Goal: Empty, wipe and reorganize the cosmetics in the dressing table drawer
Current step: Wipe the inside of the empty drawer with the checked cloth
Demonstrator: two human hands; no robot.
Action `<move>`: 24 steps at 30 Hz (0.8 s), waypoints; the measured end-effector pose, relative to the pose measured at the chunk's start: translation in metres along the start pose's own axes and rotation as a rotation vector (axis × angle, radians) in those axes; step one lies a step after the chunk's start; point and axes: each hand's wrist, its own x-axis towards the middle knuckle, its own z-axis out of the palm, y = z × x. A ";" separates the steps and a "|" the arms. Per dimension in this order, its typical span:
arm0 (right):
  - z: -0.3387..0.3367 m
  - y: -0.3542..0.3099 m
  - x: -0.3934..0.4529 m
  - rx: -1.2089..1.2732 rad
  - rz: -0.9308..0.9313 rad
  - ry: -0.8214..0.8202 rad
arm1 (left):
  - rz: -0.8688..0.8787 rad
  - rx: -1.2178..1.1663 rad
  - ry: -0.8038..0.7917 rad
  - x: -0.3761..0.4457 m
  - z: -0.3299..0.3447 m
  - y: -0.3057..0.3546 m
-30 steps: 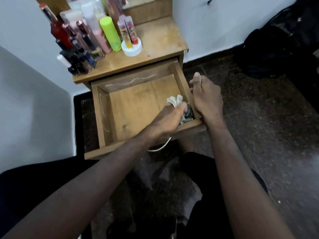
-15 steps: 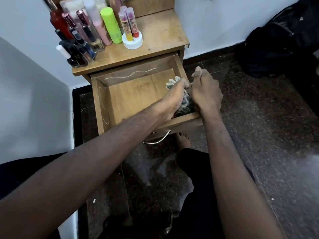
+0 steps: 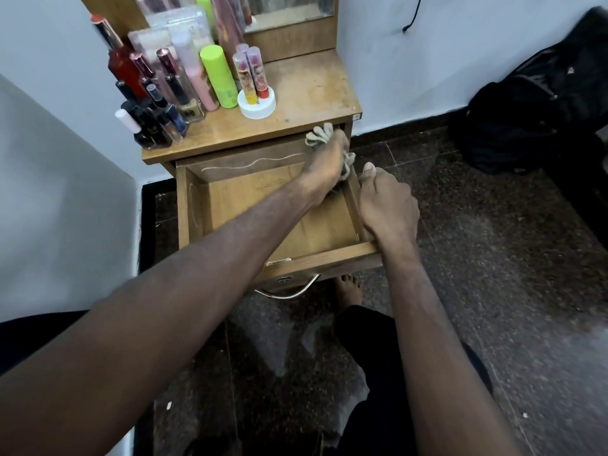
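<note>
The wooden drawer (image 3: pixel 194 205) of the dressing table is pulled out, and its inside holds no cosmetics. My left hand (image 3: pixel 324 169) is closed on a pale cloth (image 3: pixel 318 135) at the drawer's far right corner, against the right wall. My right hand (image 3: pixel 386 205) grips the drawer's right side wall near the front. The cosmetics (image 3: pixel 171 93) stand on the tabletop (image 3: pixel 309 90): several dark nail-polish bottles, a red bottle, a pink tube, a lime-green can and two lip balms in a white holder (image 3: pixel 256 105).
A mirror (image 3: pixel 289 8) stands at the back of the table. A metal handle (image 3: pixel 289 289) hangs under the drawer front. A black bag (image 3: pixel 539 103) lies on the dark stone floor to the right. My bare foot (image 3: pixel 350 289) is below the drawer. White walls enclose the left side.
My left hand has slid the cloth from the drawer's front right corner along the right wall to the back right corner. My right hand has stayed on the drawer's right side.
</note>
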 end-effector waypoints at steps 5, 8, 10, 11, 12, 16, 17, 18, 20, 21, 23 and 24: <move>-0.004 -0.001 0.003 0.057 0.045 -0.027 | 0.033 0.169 -0.073 -0.040 0.011 -0.035; -0.004 0.000 0.002 0.072 0.037 -0.016 | -0.018 0.245 -0.186 -0.060 0.006 -0.049; -0.003 0.000 0.001 0.077 0.029 -0.014 | -0.027 0.301 -0.309 -0.068 -0.002 -0.053; -0.004 0.001 0.001 0.076 0.033 -0.020 | -0.037 0.327 -0.365 -0.071 -0.005 -0.054; -0.004 0.001 0.001 0.072 0.037 -0.025 | -0.063 0.321 -0.398 -0.073 -0.009 -0.053; -0.003 -0.002 -0.004 0.044 0.041 -0.024 | -0.124 -0.038 -0.325 -0.076 -0.009 -0.048; -0.003 -0.003 -0.004 0.040 0.047 -0.022 | -0.156 -0.124 -0.276 -0.073 -0.006 -0.046; -0.003 -0.004 -0.005 0.036 0.054 -0.017 | -0.165 -0.182 -0.247 -0.070 -0.003 -0.042; -0.003 -0.004 -0.004 0.031 0.058 -0.013 | -0.126 -0.222 -0.181 -0.061 0.006 -0.032; -0.002 -0.004 -0.005 0.032 0.052 -0.012 | -0.093 -0.226 -0.126 -0.054 0.008 -0.028; -0.002 -0.002 -0.005 0.030 0.044 -0.015 | -0.035 -0.229 -0.032 -0.038 0.009 -0.018; -0.002 -0.001 -0.003 0.030 0.048 -0.016 | -0.017 -0.208 -0.009 -0.029 0.008 -0.013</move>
